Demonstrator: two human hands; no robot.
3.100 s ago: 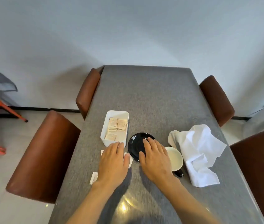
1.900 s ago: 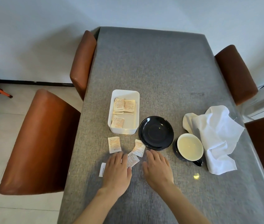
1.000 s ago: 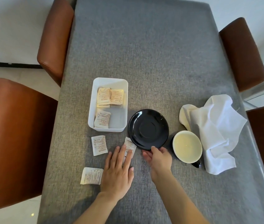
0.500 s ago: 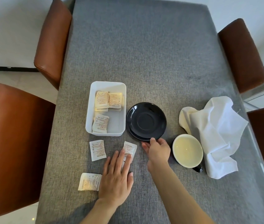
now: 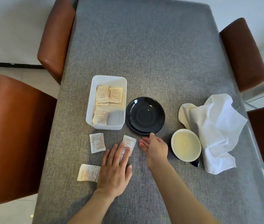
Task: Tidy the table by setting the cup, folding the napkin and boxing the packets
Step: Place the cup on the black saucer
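The right hand (image 5: pixel 156 147) hovers with an open grip, fingers straight and holding nothing, its tips just short of the near rim of the black saucer (image 5: pixel 145 115). The cup (image 5: pixel 186 144), cream inside and dark outside, stands just beside that hand on its outer side, its handle turned toward the person; the saucer lies ahead of the hand and a little inward. So the cup has only a short way to go, up and across to the saucer, and the right hand looks clearly the nearer one for it. The left hand (image 5: pixel 115 168) lies flat and open on the desk (image 5: pixel 144 46), its fingertips resting on one loose packet (image 5: pixel 128 141). Two more loose packets lie outward of it: one just beyond its fingers (image 5: pixel 97 142), one touching its outer edge (image 5: pixel 88 172). That makes three loose. The white box (image 5: pixel 107 80) ahead holds a small stack of them; I count at least three. One saucer, one cup, one crumpled white napkin (image 5: pixel 215 126) beyond the cup, touching it.
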